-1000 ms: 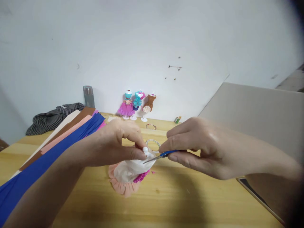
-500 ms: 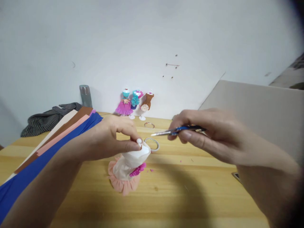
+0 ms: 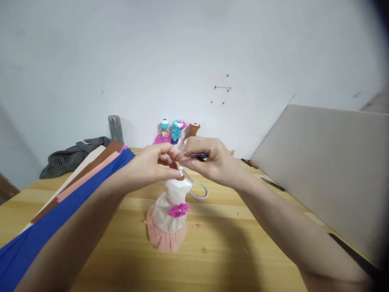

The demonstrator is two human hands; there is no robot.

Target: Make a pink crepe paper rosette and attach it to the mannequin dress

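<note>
A miniature dress form (image 3: 178, 186) stands upright on the table in a white dress (image 3: 165, 211) with a peach ruffled hem and a magenta flower at the waist. Beside its white top knob is the thumb of my left hand (image 3: 152, 164), the other fingers curled behind the neck, where a brown bit shows. Just above the neck, my right hand (image 3: 212, 162) meets the left fingertips. It is closed round small scissors (image 3: 199, 156) with dark blue handles; the blades are hidden by the fingers.
A tape roll (image 3: 199, 190) lies right of the dress. Three dressed miniature forms (image 3: 176, 134) stand by the wall. Crepe paper strips (image 3: 75, 194), a striped cloth (image 3: 74, 158) and a bottle (image 3: 115, 127) are at left. A grey board (image 3: 328, 162) and a dark pen (image 3: 272, 183) are at right.
My right hand has moved left with the scissors to meet my left fingertips over the neck. The dress form is more upright, its magenta flower turned more toward me.
</note>
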